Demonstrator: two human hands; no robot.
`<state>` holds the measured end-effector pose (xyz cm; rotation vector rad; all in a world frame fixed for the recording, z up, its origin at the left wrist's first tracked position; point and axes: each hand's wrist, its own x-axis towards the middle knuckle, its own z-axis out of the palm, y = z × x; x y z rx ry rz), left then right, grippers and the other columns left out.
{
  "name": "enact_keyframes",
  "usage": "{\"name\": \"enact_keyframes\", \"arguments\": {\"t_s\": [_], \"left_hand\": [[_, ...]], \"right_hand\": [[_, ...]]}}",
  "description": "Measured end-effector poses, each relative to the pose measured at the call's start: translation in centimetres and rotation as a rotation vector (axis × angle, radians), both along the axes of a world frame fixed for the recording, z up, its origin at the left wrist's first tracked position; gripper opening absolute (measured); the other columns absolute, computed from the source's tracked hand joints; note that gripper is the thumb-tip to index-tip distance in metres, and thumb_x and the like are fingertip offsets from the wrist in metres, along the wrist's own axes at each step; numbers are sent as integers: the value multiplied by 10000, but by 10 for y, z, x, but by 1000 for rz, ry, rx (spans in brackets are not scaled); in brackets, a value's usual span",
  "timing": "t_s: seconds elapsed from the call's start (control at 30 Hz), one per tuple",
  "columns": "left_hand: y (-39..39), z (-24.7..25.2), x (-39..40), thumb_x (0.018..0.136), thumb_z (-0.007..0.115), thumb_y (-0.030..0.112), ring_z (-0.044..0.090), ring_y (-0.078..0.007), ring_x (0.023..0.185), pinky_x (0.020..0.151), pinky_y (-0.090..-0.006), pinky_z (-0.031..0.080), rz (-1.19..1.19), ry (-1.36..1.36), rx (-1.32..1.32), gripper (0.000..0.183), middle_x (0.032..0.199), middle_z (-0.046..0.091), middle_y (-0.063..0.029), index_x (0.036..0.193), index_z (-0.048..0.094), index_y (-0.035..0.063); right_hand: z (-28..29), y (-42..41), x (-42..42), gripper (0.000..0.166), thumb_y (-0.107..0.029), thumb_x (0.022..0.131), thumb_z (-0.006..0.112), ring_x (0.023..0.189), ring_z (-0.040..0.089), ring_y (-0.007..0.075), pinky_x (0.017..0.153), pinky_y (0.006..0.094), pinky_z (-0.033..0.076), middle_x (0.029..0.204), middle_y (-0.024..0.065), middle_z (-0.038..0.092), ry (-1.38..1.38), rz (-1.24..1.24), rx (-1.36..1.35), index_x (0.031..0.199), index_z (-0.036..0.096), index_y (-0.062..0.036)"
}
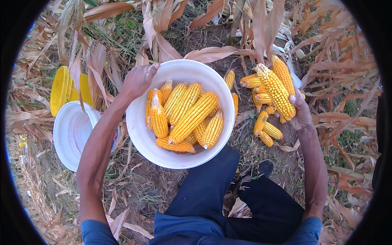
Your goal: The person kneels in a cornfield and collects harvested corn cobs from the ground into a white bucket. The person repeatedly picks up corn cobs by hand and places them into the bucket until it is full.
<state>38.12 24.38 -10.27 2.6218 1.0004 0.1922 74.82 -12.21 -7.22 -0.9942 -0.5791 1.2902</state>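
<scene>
My left hand (141, 79) grips the upper left rim of a white plastic bucket (180, 162), its thumb over the edge. Inside the bucket lie several husked yellow corn cobs (193, 118). On the right, my right hand (298, 110) is closed around husked corn cobs (274, 88), at least two of them side by side, tips pointing up and to the left. Below and beside that hand, a heap of more husked cobs (272, 130) rests on the ground, partly hidden by the held ones. A few cobs (229, 79) lie just outside the bucket's right rim.
At the left, a second white bucket (72, 134) lies tipped, partly behind my left forearm, with a yellow bucket (59, 92) above it. Dry corn stalks and leaves (214, 54) surround the spot. My legs (205, 183) are bent below the bucket. A dark edge shows at the far right.
</scene>
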Motion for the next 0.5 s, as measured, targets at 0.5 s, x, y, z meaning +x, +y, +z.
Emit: {"name": "enact_keyframes", "arguments": {"t_s": [0.5], "left_hand": [[6, 0, -20, 1109, 298, 597, 654, -502, 997, 896, -543, 495, 25, -48, -34, 763, 1015, 710, -302, 1125, 719, -40]], "right_hand": [[25, 90, -68, 450, -153, 956, 772, 955, 745, 187, 795, 302, 637, 1122, 147, 732, -529, -84, -6, 1303, 614, 86]]}}
